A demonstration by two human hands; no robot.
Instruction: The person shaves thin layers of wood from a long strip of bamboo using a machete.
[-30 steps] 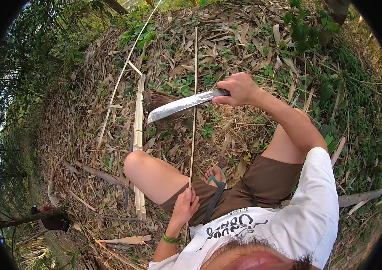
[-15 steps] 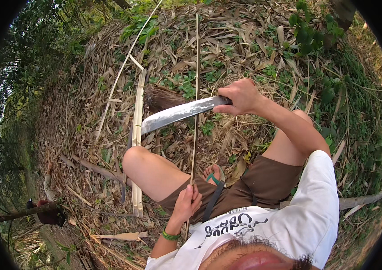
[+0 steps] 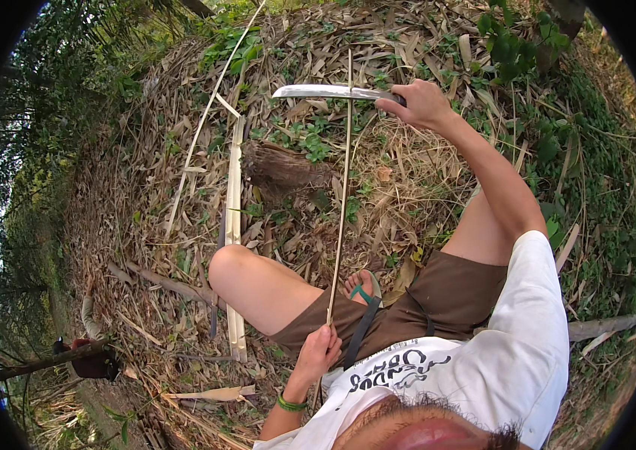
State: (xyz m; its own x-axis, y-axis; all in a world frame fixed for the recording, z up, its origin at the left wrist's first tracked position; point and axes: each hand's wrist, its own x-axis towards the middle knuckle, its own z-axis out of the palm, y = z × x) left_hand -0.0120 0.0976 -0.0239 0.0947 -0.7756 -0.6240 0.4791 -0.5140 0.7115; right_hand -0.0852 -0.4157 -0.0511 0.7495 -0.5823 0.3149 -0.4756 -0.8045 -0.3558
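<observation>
My right hand (image 3: 421, 104) is closed round the dark handle of a machete (image 3: 318, 91), its long pale blade reaching left. The blade crosses the upper part of a thin bamboo strip (image 3: 345, 180) and appears to touch it. Close to my body, my left hand (image 3: 320, 346) grips the lower part of that strip, with a green band at the wrist. From there the strip runs up and away past my left thigh, its far end beyond the blade. A short brown log (image 3: 284, 166) lies left of the strip.
Pale split bamboo pieces (image 3: 234, 202) lie left of my knee, with a longer thin strip (image 3: 205, 124) beyond them. Dry leaves and low green plants cover the ground. Another person (image 3: 93, 360) is at the far left, near a branch (image 3: 40, 361). Leafy growth (image 3: 516, 45) stands far right.
My right hand has carried the machete up and away along the strip, and the blade now lies level. The strip and my left hand have shifted slightly right; the left hand is a little lower.
</observation>
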